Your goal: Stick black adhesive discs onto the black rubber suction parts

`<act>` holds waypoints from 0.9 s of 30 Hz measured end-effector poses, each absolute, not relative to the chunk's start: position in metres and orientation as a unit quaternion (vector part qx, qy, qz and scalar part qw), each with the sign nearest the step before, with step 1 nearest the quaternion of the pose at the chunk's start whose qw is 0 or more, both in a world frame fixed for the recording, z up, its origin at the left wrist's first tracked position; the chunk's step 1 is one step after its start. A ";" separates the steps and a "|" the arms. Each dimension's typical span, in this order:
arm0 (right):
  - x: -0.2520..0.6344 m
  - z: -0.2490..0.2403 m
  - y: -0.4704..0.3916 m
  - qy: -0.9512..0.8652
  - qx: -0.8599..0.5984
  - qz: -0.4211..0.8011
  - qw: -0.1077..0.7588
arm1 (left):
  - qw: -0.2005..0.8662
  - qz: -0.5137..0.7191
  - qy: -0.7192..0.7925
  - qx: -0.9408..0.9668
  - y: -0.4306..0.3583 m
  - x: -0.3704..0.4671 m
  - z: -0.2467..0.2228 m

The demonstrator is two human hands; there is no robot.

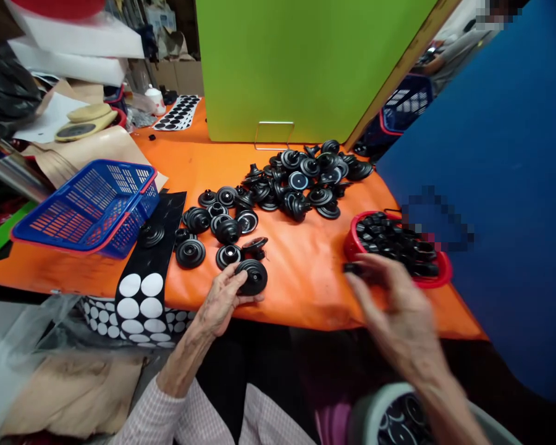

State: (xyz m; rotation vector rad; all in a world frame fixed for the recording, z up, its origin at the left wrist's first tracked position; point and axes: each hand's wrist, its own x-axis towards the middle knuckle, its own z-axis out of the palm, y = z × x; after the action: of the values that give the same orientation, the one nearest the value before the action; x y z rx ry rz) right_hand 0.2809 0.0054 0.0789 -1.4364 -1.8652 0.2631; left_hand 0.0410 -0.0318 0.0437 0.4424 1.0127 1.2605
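My left hand grips a round, stepped black plastic disc by its edge, just above the front of the orange tabletop. Pinched between the thumb and fingers of my right hand is a small black cap-like part; that hand is slightly blurred. Beside it stands a red basket filled with small black parts. Beyond my left hand lie several loose black discs, and a larger heap of similar discs spreads toward the back.
A blue plastic basket stands at the left, beside a black strip with white round stickers hanging over the table edge. A green board rises at the back. Below my right arm is a pale bucket holding black discs. Another person is at the upper right.
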 end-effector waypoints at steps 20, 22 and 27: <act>0.182 0.038 -0.041 -0.698 -0.502 0.282 0.426 | 0.641 0.541 0.456 0.297 -0.042 0.052 0.042; 0.185 0.040 -0.039 -0.642 -0.538 0.350 0.419 | 0.656 0.540 0.442 0.287 -0.043 0.050 0.044; 0.185 0.045 -0.034 -0.541 -0.535 0.528 0.377 | 0.669 0.530 0.410 0.321 -0.043 0.048 0.051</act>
State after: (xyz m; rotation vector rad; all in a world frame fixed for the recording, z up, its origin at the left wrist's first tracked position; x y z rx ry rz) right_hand 0.1852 -0.0335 0.0451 -1.3670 -1.3839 1.3507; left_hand 0.0480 -0.0432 0.0511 0.7232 0.9253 1.1955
